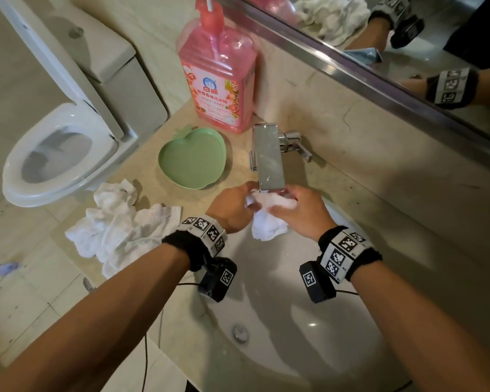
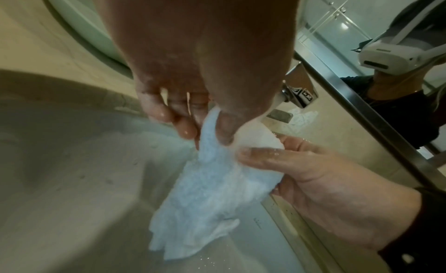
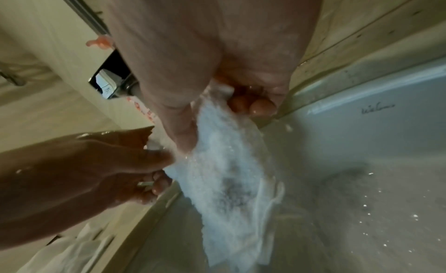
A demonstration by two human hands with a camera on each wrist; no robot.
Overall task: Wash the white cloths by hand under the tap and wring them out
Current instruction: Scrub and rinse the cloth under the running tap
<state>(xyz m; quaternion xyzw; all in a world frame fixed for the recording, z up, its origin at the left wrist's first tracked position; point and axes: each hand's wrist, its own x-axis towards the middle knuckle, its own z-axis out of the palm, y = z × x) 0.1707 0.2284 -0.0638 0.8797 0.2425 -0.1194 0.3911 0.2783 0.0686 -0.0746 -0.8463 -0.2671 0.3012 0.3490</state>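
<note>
Because the spout of the tap (image 1: pixel 269 157) juts out just above centre in the head view, both hands meet directly beneath it: the left hand (image 1: pixel 232 206) and the right hand (image 1: pixel 300 212) each clutch one end of a white cloth (image 1: pixel 269 219), its loose tail hanging over the basin (image 1: pixel 280 321) so that runoff likely falls into the bowl. At left centre a heap of other white cloths (image 1: pixel 119 222) lies on the surface (image 1: pixel 238 154), near at hand, with a green dish (image 1: pixel 193 162) and a pink detergent bottle (image 1: pixel 218 77) behind it toward the top; whether that heap is washed I cannot tell. From the left wrist, at centre frame, the left hand's fingers (image 2: pixel 183 124) pinch the cloth's upper fold while the right hand's thumb presses from the right, a grip suited to rubbing. From the right wrist, the right hand's fingertips (image 3: pixel 255 105) curl into the wet cloth at centre, the left hand gripping it from the lower left.
</note>
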